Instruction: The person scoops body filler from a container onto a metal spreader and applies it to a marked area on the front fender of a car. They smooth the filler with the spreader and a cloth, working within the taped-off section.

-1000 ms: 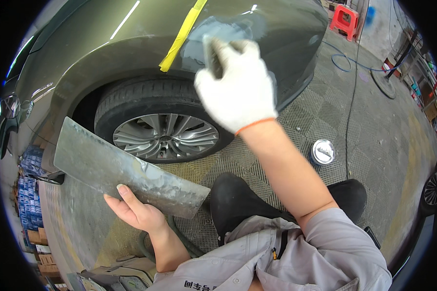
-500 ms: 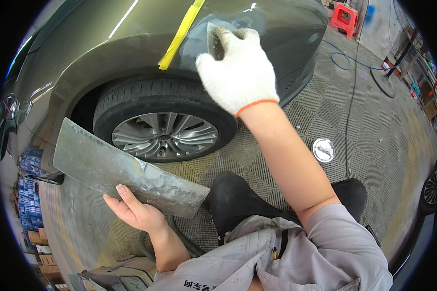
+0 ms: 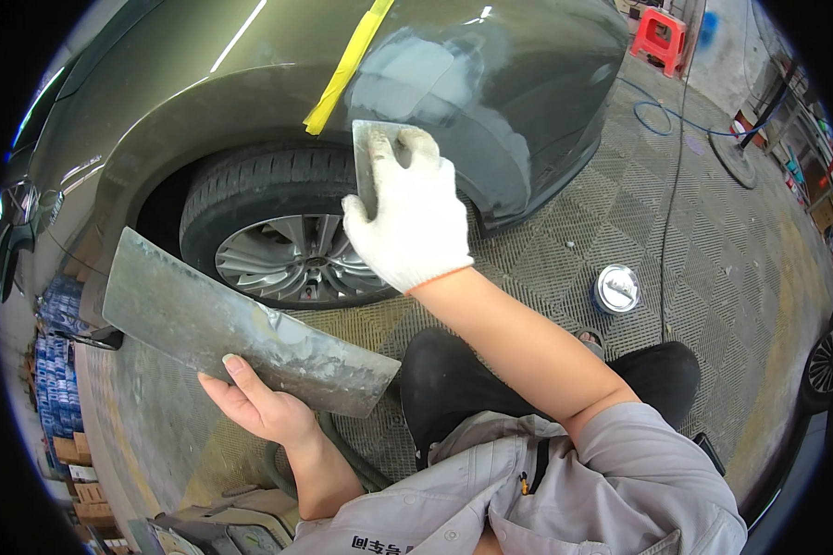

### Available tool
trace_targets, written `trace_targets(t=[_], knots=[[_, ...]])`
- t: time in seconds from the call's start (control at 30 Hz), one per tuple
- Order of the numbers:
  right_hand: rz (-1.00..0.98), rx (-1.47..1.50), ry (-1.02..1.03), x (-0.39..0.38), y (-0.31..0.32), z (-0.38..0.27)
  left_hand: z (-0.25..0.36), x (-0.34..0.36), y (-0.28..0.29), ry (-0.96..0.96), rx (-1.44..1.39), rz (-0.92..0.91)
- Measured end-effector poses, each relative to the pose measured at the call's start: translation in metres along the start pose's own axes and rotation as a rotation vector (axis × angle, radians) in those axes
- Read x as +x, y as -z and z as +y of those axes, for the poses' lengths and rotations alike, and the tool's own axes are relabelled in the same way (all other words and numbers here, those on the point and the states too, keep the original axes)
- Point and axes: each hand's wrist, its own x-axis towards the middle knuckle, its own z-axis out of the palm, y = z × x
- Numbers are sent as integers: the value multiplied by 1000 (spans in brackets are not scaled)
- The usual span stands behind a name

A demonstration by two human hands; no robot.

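My bare left hand [image 3: 261, 400] holds a long, flat metal mixing plate [image 3: 204, 310] by its lower edge, thumb on top. Pale grey filler [image 3: 292, 338] is smeared over the plate's right half. In a white knitted glove with an orange cuff, my right hand [image 3: 412, 213] grips a flat putty spreader [image 3: 365, 166]. The spreader is in front of the tyre's top, below a patch of grey filler [image 3: 421, 74] on the dark olive car fender [image 3: 250, 83]. A strip of yellow tape [image 3: 347, 69] borders the patch on its left.
The wheel [image 3: 305, 254] stands beneath the fender. An open round can [image 3: 616, 289] sits on the grated floor [image 3: 546, 250] to the right. Farther off are a red stool [image 3: 659, 42], a blue hose [image 3: 652, 116] and a stand with a round base [image 3: 733, 162].
My right hand has drawn the spreader down and left, off the filler patch, which now shows uncovered. The left hand and plate have hardly moved.
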Motion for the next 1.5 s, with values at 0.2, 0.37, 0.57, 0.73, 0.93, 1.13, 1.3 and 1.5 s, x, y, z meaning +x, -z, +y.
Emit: trace_targets(t=[0.2,0.37,0.57,0.73,0.93,1.13,1.3,1.5], knots=[[153,-32,-33,40,57,19,0,1,1,2,-2,-7],[111,25,-144,83,79,25,2,2,1,-14,-10,-39],[97,-23,-88,65,59,3,3,2,0,3,-21,16],[105,-26,-58,40,31,-9,5,1,3,-1,-30,-12],[25,-40,13,13,10,-7,7,0,4,8,-14,7],[38,-45,0,15,43,1,5,0,2,-11,-33,-22],[106,59,-134,69,83,35,4,-1,1,-2,-6,-36],[29,56,-139,79,82,34,4,-1,-2,2,-33,-6]])
